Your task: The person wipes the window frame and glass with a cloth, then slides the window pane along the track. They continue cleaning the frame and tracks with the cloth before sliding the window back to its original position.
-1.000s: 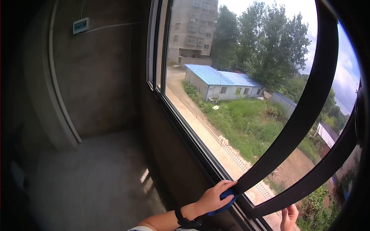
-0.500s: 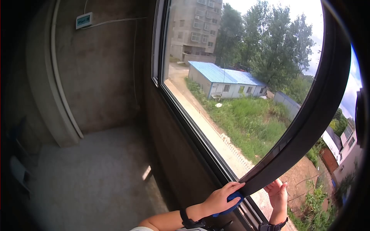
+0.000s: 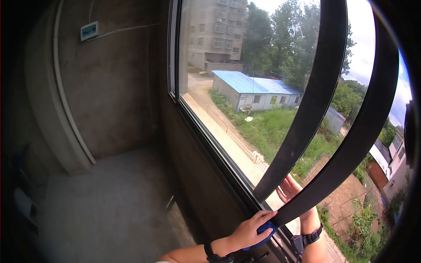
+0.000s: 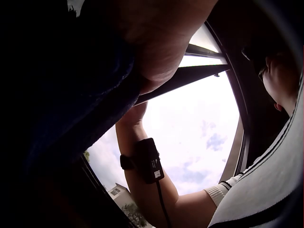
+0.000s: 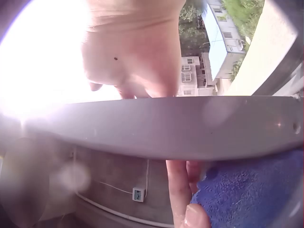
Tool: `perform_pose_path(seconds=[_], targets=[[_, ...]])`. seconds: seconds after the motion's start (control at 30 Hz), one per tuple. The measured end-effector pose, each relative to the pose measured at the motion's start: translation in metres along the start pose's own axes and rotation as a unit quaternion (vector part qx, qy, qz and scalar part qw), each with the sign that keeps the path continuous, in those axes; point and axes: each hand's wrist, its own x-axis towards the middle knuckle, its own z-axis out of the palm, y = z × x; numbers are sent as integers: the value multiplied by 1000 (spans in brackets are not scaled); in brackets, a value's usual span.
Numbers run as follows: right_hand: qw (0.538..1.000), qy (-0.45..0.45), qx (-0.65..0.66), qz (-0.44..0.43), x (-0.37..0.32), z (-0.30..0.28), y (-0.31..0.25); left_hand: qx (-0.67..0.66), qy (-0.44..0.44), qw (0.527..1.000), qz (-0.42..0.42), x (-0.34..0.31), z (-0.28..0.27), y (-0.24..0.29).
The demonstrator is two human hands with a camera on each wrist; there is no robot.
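My left hand (image 3: 247, 232) holds a blue cloth (image 3: 266, 229) at the foot of the nearer dark window stile (image 3: 351, 164), its fingertips on the stile. In the right wrist view, the cloth's fuzzy surface shows beside the left fingers (image 5: 179, 190). Beyond that stile, on the outer side, my right hand (image 3: 290, 188) reaches round with fairly straight fingers at the edge of the farther dark stile (image 3: 302, 131). The nearer stile hides part of this hand, and its fingertips are cut off from sight in the right wrist view.
A dark lower track (image 3: 219, 147) runs along the sill wall. Glass lies left of the farther stile. Outside and below are a blue-roofed shed (image 3: 250, 83), grass and a path. Indoors, a bare floor (image 3: 105, 206) and a wall with a small white device (image 3: 89, 31) lie left.
One sash's stile has slid left past the other along the track. My right hand has moved left and up with it, while the left hand stays on the cloth at the nearer stile.
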Motion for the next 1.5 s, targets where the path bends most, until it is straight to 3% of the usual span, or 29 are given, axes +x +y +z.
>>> perform_pose_path(seconds=[0.1,0.17,0.3,0.4,0.43,0.7,0.83,1.0,1.17,1.27,1.37,1.4,1.47,1.5], targets=[[997,-33,72,14,9,-6,-4,12,2,1000,8,-3,8,8],[999,-18,42,25,16,-12,-1,-11,-12,1000,0,-4,11,8],[998,-33,-57,15,-3,-12,-20,-15,-52,998,-26,-13,31,30],[981,-41,-189,-28,-16,-2,-39,-12,-70,997,-36,-15,38,29],[959,-48,-280,-2,-21,-1,-42,-14,-71,997,-32,-16,43,28],[920,-98,-378,36,-15,-7,-59,-29,-69,996,-43,-26,66,39],[928,-136,-347,29,-12,-29,-48,-11,-57,998,-23,-31,80,47],[923,-151,-353,-42,-6,-38,-32,1,-65,997,-33,-40,96,57],[906,-164,-387,-40,-10,-38,-34,23,-53,998,-17,-42,104,54],[972,-118,-202,17,-32,-31,-44,14,-64,998,-5,-42,104,51],[984,-178,10,-5,-80,-61,-74,13,-76,997,2,-42,104,52],[985,-173,8,-6,-98,-64,-80,12,-87,996,2,-41,103,52],[978,-90,-16,-189,-141,-55,-90,7,-103,995,3,-42,107,52],[978,-85,-18,-189,-157,-45,-90,4,-108,994,4,-43,109,56]])
